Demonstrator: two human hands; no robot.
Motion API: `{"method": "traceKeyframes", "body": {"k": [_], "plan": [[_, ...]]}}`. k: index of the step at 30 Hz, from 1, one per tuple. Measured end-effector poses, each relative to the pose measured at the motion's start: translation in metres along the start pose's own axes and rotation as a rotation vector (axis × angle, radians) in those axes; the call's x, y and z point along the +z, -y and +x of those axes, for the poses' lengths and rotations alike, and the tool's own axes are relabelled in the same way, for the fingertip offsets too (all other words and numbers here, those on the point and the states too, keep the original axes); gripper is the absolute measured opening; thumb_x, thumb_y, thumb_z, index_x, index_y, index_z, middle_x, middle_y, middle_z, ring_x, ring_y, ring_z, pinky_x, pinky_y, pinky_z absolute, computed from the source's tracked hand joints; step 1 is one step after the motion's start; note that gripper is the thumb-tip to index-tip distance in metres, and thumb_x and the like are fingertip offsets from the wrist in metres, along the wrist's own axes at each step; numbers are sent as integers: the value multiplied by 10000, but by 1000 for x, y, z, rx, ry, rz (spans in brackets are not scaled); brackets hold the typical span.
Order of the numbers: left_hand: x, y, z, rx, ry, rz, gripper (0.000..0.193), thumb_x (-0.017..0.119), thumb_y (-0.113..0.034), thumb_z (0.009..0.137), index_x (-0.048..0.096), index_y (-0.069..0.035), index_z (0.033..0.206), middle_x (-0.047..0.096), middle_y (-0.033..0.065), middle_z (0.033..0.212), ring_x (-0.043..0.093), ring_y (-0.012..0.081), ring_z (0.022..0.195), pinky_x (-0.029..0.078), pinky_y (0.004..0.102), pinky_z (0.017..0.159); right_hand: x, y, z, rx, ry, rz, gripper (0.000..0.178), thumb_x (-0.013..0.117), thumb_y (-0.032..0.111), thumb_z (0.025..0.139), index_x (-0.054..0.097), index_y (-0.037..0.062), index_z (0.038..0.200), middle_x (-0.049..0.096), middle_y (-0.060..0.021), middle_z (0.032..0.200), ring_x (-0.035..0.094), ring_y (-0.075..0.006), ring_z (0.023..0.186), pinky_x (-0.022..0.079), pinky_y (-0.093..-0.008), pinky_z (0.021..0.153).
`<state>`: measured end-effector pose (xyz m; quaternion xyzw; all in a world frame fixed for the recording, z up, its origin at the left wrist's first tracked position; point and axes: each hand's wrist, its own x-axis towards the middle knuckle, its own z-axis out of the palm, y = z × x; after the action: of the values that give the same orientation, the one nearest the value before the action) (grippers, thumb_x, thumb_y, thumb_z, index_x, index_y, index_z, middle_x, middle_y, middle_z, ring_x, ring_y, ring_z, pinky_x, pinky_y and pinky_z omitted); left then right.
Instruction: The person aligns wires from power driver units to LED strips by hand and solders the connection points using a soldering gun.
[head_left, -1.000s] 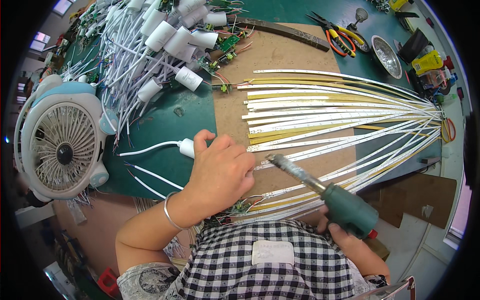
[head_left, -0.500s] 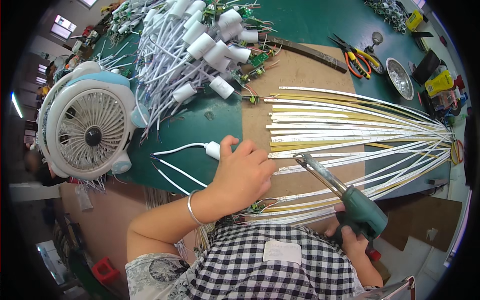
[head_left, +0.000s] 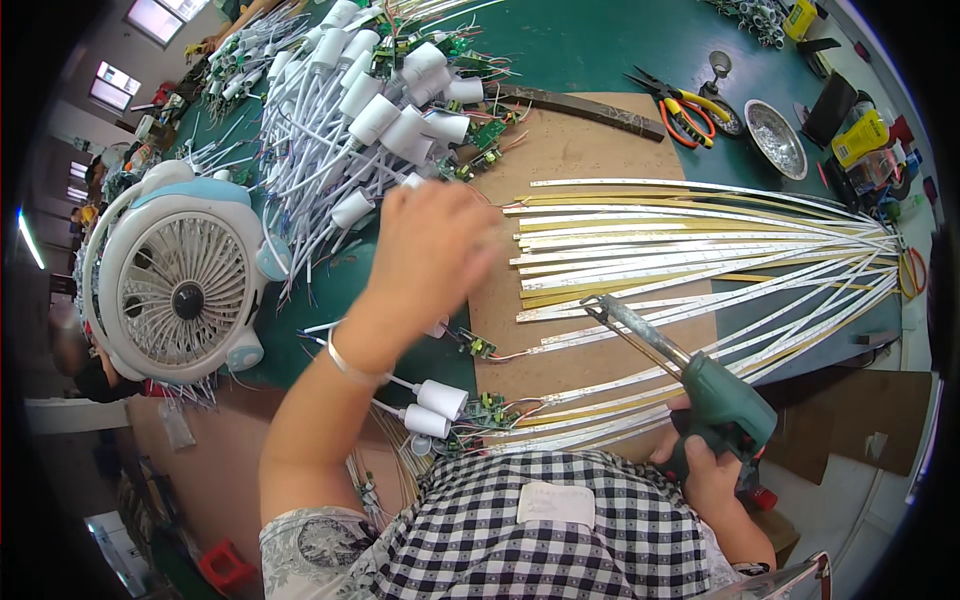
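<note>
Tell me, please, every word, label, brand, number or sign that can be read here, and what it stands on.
None can be read clearly.
White patch on the checked apron: faint writing, too blurred.
White cylindrical housings: any print is too small.
Yellow container: marking too small.
LED strips: tiny marks, unreadable.

Apron patch (head_left: 556, 504): faint writing, illegible
Yellow bottle (head_left: 861, 138): markings too small to read
LED strips (head_left: 600, 257): tiny marks, none readable
</note>
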<state>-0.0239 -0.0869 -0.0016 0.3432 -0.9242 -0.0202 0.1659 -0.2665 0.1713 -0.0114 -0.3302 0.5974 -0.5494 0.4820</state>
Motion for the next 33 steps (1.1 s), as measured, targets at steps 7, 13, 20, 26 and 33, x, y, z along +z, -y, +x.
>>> {"method": "traceKeyframes", "body": {"k": [7, 13, 20, 26, 33], "plan": [[10, 23, 7, 34, -65, -109, 267, 701, -159, 736, 625, -86, 981, 596, 78, 934, 536, 276, 903, 386, 382, 837, -6, -2, -2, 17, 60, 74, 521, 616, 204, 864, 415, -29, 1284, 571, -170, 1170, 613, -200, 644, 513, -320, 614], [-12, -16, -35, 25, 339, -265, 157, 662, -156, 744, 642, -109, 892, 600, 59, 792, 560, 274, 717, 409, 402, 686, -3, -1, 6, 62, 42, 144, 531, 626, 211, 863, 420, -30, 1289, 568, -174, 1169, 615, -205, 649, 517, -317, 605], [-11, -26, -43, -8, 337, -279, 142, 706, -213, 751, 657, -131, 856, 584, 39, 763, 570, 240, 741, 404, 367, 690, 4, 0, 10, 26, 34, 147, 574, 640, 262, 865, 393, -63, 1268, 530, -183, 1158, 612, -221, 624, 526, -323, 549], [-17, -19, -35, 24, 392, -359, 130, 686, -209, 776, 661, -113, 860, 615, 44, 793, 587, 250, 790, 426, 369, 702, 2, -1, 8, 63, 45, 163, 555, 635, 206, 860, 408, -29, 1309, 561, -182, 1175, 616, -203, 667, 519, -314, 605], [-11, -39, -36, 11, 283, -329, 47, 644, -154, 792, 655, -118, 820, 598, 31, 741, 574, 227, 778, 364, 368, 776, 8, 5, 18, 89, 42, 204, 582, 639, 244, 854, 391, -46, 1293, 564, -203, 1157, 626, -227, 635, 531, -324, 593]]}}
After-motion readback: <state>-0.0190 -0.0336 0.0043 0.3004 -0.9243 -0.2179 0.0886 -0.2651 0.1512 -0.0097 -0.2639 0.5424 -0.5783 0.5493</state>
